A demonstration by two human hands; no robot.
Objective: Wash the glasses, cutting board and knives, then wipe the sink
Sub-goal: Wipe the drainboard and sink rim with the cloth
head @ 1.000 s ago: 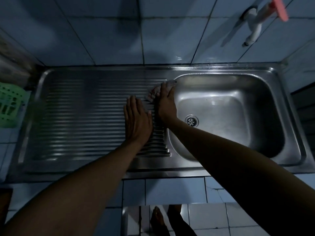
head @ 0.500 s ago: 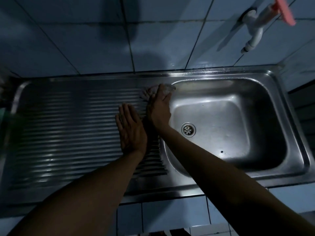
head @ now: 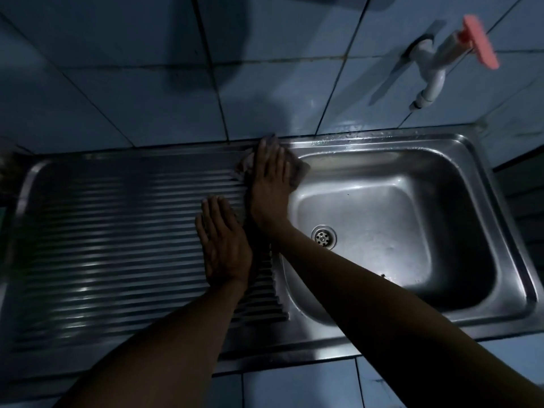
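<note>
pressing a cloth (head: 297,172) flat under my right hand (head: 269,184) at the sink's (head: 441,139) back rim, by the basin's left corner, fingers straight. my left hand (head: 222,242) lies flat and empty on the ribbed drainboard (head: 117,231), just beside my right wrist.

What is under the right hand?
A cloth pressed flat under the right hand, on the sink edge by the drainboard. Its middle is covered; only its edges show.

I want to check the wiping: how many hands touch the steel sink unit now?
2. The left hand lies flat on the ribbed drainboard; the right hand presses a cloth at the basin's far-left corner.
</note>
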